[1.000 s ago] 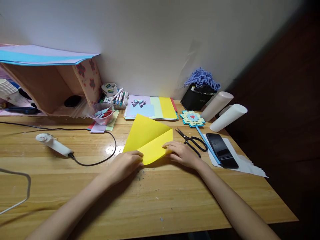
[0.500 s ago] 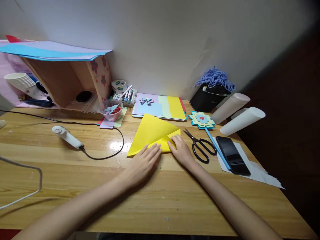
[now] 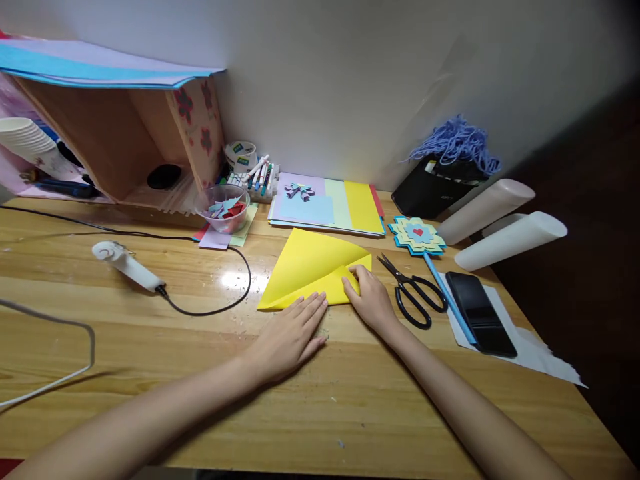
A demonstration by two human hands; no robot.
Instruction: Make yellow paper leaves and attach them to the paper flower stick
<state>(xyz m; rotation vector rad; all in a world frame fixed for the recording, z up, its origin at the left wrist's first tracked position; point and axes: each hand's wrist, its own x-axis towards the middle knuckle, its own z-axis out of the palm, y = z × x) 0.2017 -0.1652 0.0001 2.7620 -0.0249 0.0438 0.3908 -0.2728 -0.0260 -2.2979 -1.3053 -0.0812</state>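
Note:
A sheet of yellow paper [image 3: 310, 259] lies on the wooden table, its near edge folded over into a flap. My left hand [image 3: 293, 332] rests flat on the table, fingers stretched, with the fingertips pressing the paper's near edge. At the right end of the flap, my right hand [image 3: 369, 300] has its fingers curled and grips the yellow paper between thumb and fingers. Just right of that hand lie black-handled scissors [image 3: 414, 292], pointing away from me. Part of the flap's right end is hidden under my right hand.
A glue gun [image 3: 127, 265] with a black cord lies left. Behind are a bowl of paper scraps [image 3: 224, 210], coloured sheets [image 3: 337, 203] and an open cardboard box [image 3: 197, 133]. A paper flower [image 3: 417, 235], a phone [image 3: 480, 313] and white rolls [image 3: 513, 240] are right.
My left hand has slid slightly back toward me along the folded edge, its thumb now spread out. My right hand still holds the flap's right end. The camera view has shifted.

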